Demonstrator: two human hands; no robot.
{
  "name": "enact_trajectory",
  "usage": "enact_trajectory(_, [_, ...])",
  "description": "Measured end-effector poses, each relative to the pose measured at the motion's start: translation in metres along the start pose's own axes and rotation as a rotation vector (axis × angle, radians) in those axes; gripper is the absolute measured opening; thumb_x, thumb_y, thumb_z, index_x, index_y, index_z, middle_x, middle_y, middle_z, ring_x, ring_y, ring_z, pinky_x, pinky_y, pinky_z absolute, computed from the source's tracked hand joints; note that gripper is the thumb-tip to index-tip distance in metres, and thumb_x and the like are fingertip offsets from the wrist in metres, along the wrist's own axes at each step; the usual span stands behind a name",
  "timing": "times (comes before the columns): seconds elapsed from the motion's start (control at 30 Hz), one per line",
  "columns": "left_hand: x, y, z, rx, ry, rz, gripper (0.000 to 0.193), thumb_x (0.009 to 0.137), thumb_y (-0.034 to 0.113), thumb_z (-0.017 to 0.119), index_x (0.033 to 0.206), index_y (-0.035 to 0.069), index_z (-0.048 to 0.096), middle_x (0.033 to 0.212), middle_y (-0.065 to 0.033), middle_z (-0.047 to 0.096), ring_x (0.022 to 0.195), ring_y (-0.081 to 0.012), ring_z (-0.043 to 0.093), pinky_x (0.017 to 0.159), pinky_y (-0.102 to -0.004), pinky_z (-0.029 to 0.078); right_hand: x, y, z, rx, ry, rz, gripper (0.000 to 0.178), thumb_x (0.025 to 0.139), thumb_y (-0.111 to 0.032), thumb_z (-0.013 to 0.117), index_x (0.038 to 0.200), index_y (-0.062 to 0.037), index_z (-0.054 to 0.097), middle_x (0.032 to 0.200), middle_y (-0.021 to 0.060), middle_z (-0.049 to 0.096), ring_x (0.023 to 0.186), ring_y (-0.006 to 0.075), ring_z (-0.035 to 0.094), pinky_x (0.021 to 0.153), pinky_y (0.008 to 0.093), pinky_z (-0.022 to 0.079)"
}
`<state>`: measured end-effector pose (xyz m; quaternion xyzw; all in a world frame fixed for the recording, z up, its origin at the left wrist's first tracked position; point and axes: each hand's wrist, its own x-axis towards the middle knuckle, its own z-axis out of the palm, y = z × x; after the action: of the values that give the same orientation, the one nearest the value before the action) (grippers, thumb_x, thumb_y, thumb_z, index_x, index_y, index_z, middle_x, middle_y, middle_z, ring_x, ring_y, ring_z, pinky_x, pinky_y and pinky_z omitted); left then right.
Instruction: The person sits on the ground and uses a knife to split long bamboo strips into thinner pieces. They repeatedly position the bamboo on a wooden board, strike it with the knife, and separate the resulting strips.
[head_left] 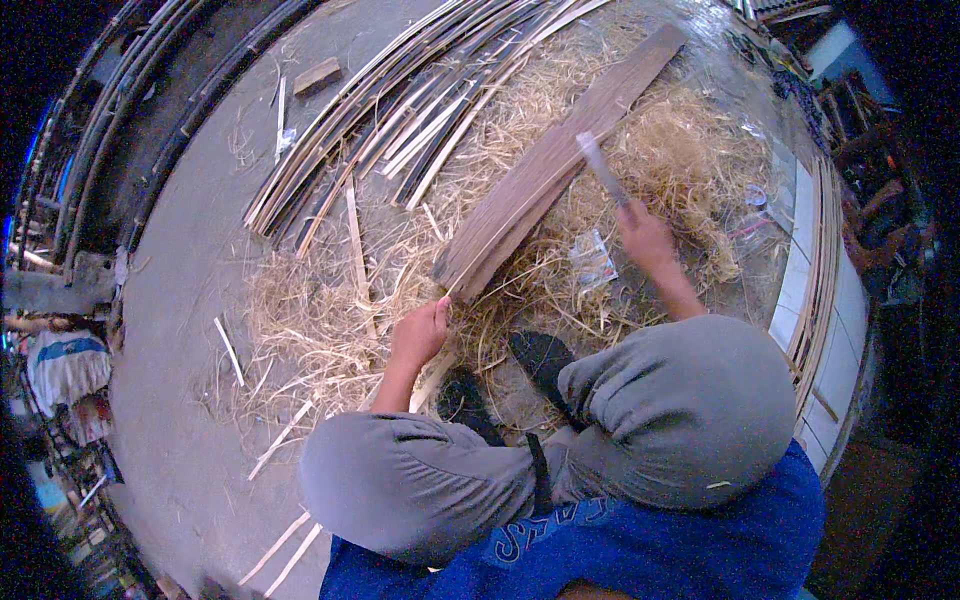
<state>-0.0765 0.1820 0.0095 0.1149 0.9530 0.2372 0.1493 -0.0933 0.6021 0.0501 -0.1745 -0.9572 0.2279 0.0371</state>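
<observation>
A thin pale strip (527,207) is being pinched at its near end between the thumb and fingers of the left-hand grip (420,335), just beside the near end of a long dark board (555,170). The strip is being stretched lengthwise over the board. A knife (603,172) is being clasped by the handle in the right-hand grip (650,238), its blurred blade being held over the board's right side; whether the strip is being touched by the blade cannot be told. The floor (190,330) around the board is being covered by fibrous shavings (680,150), on which a small packet (592,262) is being borne. To the left, a bundle of long strips (400,90) is being supported by the floor, near a wood block (318,76). At far right, pale tiles (795,270) are being overlain by stacked strips (826,240).
</observation>
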Motion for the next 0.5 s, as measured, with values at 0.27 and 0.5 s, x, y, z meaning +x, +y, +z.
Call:
enact_trajectory(0.27, [-0.025,0.015,0.002,-0.068,0.052,-0.059,0.050,0.096,0.043,0.037,0.080,0.004,0.065,0.076,-0.0223,0.063,0.073,-0.0427,0.060,0.067,-0.0476,0.048,-0.024,-0.027,0.033,-0.064,-0.246,-0.248,0.034,0.090,-0.041,0.051,0.105,-0.0103,0.057,0.079,0.0203,0.064,0.073,0.0407,0.063,0.064,0.0520,0.050])
enact_trajectory(0.5, [-0.029,-0.020,-0.025,-0.460,-0.233,-0.207,0.057,0.096,0.046,0.038,0.076,-0.001,0.063,0.055,-0.0132,0.054,0.051,-0.0281,0.054,0.055,-0.0396,0.043,-0.004,-0.047,0.028,0.032,-0.162,-0.259,0.036,0.090,-0.040,0.052,0.109,-0.0099,0.056,0.084,0.0211,0.064,0.074,0.0409,0.063,0.065,0.0520,0.050])
